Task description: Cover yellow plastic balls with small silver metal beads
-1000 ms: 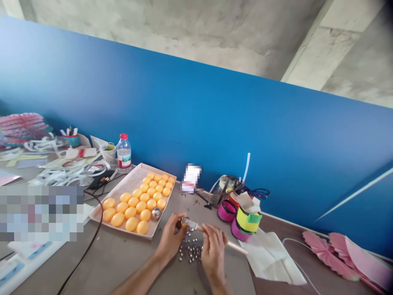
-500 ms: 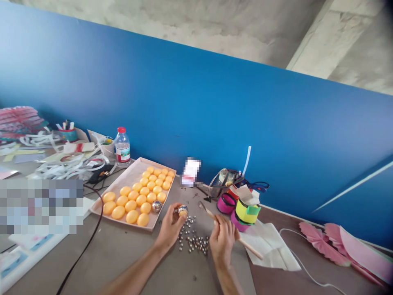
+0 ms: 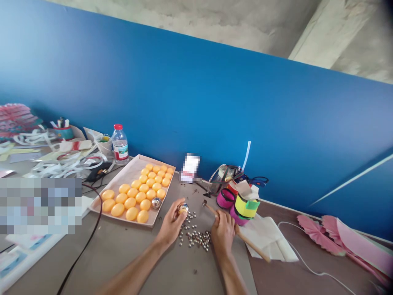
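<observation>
Studded ball (image 3: 183,208), silvery on top with some orange showing below, sits in our left grip (image 3: 172,223), fingers and thumb closed around it; we cannot tell whether it touches the surface (image 3: 123,262) as well. Our right grip (image 3: 223,231) is wrapped around the wooden handle of a small hammer (image 3: 253,245), whose head points toward the ball yet stays clear of it. Between and in front of our grips lies a scatter of shiny studs (image 3: 198,239), thickest just beside the right one. To our left we have a shallow pale tray (image 3: 130,174) of orange balls (image 3: 141,196), with one silvery ball (image 3: 156,203) near its right edge. Beyond our right grip stand a magenta band (image 3: 225,198) and a yellow band (image 3: 246,207), near a white sheet (image 3: 273,241).
</observation>
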A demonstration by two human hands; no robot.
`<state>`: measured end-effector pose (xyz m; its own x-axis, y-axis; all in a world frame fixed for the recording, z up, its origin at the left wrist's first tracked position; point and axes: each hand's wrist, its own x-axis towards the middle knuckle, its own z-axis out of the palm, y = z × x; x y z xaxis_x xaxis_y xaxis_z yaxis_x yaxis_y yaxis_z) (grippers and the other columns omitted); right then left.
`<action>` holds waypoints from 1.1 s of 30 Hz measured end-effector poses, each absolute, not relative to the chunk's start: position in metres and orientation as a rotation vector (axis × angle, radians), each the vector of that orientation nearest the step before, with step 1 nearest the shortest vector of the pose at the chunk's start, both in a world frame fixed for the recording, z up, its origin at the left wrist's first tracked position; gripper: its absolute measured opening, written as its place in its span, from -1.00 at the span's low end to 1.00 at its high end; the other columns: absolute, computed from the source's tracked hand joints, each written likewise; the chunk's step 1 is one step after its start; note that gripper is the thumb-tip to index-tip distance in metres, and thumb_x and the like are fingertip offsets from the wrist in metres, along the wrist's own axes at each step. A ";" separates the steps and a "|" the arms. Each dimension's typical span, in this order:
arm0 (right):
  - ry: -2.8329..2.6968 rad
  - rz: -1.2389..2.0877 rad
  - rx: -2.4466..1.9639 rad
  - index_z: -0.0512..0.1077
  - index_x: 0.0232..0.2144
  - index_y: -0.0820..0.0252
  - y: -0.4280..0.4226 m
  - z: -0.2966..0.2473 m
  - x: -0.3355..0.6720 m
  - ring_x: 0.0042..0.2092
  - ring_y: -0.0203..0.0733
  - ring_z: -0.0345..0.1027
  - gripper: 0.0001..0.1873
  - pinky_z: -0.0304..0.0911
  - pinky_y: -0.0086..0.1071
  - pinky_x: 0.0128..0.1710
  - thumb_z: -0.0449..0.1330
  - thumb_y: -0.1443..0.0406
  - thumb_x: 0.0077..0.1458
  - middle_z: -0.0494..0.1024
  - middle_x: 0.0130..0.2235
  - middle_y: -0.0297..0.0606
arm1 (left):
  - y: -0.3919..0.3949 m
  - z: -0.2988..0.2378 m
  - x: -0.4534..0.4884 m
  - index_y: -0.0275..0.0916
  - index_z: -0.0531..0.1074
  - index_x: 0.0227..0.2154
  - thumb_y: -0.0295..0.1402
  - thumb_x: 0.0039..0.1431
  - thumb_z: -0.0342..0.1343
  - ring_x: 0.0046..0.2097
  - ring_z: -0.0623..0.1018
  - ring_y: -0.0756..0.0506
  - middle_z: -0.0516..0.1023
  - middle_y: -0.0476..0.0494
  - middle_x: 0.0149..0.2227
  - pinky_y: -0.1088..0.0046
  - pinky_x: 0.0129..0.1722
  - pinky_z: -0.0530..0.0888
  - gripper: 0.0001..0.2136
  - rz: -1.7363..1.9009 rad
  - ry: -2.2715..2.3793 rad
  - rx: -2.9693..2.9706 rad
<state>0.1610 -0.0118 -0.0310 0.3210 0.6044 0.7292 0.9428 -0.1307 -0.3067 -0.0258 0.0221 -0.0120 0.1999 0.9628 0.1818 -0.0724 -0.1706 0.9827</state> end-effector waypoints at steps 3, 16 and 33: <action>-1.397 -0.553 -1.861 0.41 -0.31 0.20 -0.011 -0.034 0.161 -0.25 -0.05 0.21 -0.73 -0.07 -0.19 -0.17 -0.09 0.33 0.12 0.47 -0.31 -0.15 | 0.022 -0.010 -0.027 -0.22 0.31 -0.07 -0.24 0.10 0.00 -0.23 0.42 -0.05 0.43 -0.12 -0.17 0.43 -0.19 0.36 -0.67 1.164 0.948 1.435; -1.452 -0.452 -1.876 0.44 -0.32 0.16 -0.013 -0.033 0.161 -0.23 -0.06 0.20 -0.78 -0.05 -0.21 -0.20 0.01 0.37 0.05 0.44 -0.28 -0.16 | 0.024 -0.020 -0.025 -0.23 0.27 -0.14 -0.22 0.09 0.02 -0.23 0.46 -0.07 0.40 -0.12 -0.22 0.38 -0.20 0.40 -0.71 1.227 0.895 1.323; -1.874 0.127 -1.813 0.47 -0.24 0.02 -0.012 -0.019 0.132 -0.16 -0.11 0.23 -0.67 0.01 -0.28 -0.17 0.01 0.45 0.06 0.43 -0.36 -0.24 | 0.023 -0.020 -0.026 -0.23 0.28 -0.11 -0.27 0.13 -0.02 -0.22 0.46 -0.07 0.42 -0.13 -0.18 0.37 -0.15 0.36 -0.72 1.170 0.989 1.456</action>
